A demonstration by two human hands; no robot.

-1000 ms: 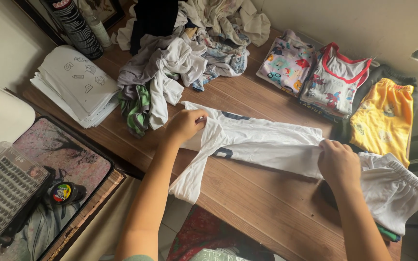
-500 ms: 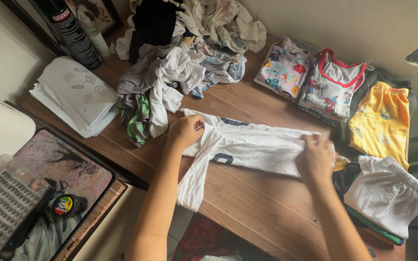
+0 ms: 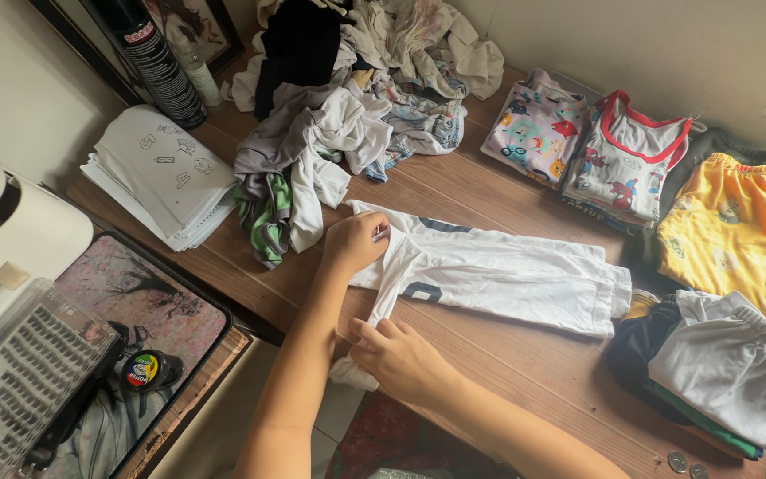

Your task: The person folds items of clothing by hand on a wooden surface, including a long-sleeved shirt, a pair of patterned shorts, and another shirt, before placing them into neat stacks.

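A white long-sleeved shirt [image 3: 507, 275] with dark trim lies stretched across the wooden table [image 3: 525, 364]. My left hand [image 3: 358, 241] pinches the shirt at its shoulder, near the collar. My right hand [image 3: 396, 355] grips the loose sleeve that hangs over the table's front edge. The shirt's hem end lies flat on the right, untouched.
A heap of unfolded clothes [image 3: 339, 133] fills the back left. Folded children's garments lie at the back right: a patterned top [image 3: 534, 120], a red-trimmed vest [image 3: 627, 160], yellow shorts [image 3: 720, 226]. White shorts [image 3: 729, 364] top a stack at the right. Paper sheets [image 3: 166, 173] lie left.
My right hand let go of the shirt's hem on the right and crossed left to take hold of the hanging sleeve. My left hand stayed on the shoulder.
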